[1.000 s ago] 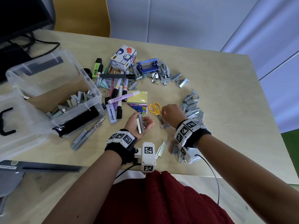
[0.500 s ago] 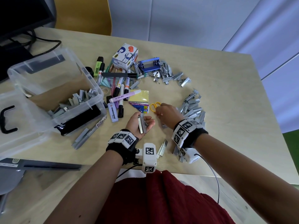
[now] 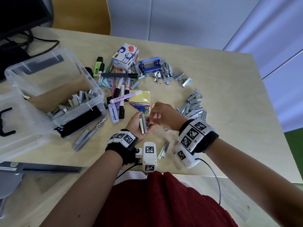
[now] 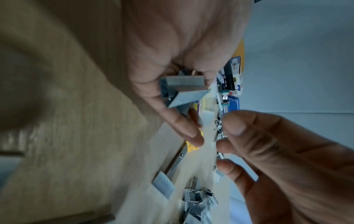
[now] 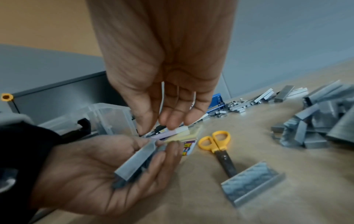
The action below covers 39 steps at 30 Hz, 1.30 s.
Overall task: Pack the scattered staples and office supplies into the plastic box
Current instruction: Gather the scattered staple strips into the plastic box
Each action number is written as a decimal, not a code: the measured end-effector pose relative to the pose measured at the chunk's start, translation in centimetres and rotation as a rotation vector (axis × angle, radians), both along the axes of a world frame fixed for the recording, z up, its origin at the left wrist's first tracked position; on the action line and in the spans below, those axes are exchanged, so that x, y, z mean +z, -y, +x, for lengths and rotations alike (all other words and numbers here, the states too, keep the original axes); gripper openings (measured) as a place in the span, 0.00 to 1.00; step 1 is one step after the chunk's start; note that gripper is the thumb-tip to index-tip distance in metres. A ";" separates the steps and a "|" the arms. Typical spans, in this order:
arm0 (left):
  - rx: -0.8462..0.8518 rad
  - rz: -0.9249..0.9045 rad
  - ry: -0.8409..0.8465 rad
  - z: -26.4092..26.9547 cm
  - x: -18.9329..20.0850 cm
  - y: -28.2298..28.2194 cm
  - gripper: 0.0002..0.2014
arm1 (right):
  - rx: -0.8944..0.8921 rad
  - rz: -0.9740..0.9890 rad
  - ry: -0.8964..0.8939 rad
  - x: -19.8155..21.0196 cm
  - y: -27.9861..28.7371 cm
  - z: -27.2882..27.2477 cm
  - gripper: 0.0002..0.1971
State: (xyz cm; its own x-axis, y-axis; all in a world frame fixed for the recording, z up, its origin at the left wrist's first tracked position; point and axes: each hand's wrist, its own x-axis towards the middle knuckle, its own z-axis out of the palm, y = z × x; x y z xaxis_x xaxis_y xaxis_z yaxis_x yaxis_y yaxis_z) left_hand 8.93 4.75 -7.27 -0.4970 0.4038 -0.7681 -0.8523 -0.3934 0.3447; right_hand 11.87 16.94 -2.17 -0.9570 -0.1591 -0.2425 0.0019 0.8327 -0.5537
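Scissors [image 5: 218,145] – clear at right wrist, hand-hidden [image 3: 164,115] from head.

One clear plastic box [image 3: 54,102], one pair of yellow-handled scissors [image 5: 218,144], one tape dispenser carton [image 3: 125,57], one blue stapler [image 3: 150,64], two sticky note pads [image 3: 140,97], two hands [image 3: 136,124]. Staple strips [image 3: 193,107] too many to count.

The right hand [image 3: 161,116] hides most of the scissors [image 3: 153,105] in the head view.
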 end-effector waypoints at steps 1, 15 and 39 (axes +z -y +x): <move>-0.005 0.005 -0.006 0.1 0.1 0.0 0.21 | 0.006 -0.010 -0.007 0.1 0.1 0.1 0.04; -0.216 -0.191 -0.134 -1.4 -0.3 3.1 0.22 | 0.432 0.248 0.185 -1.5 1.7 4.9 0.08; -0.243 -0.091 -0.079 0.8 -0.6 1.3 0.21 | 0.121 0.080 -0.071 0.2 -1.2 3.0 0.07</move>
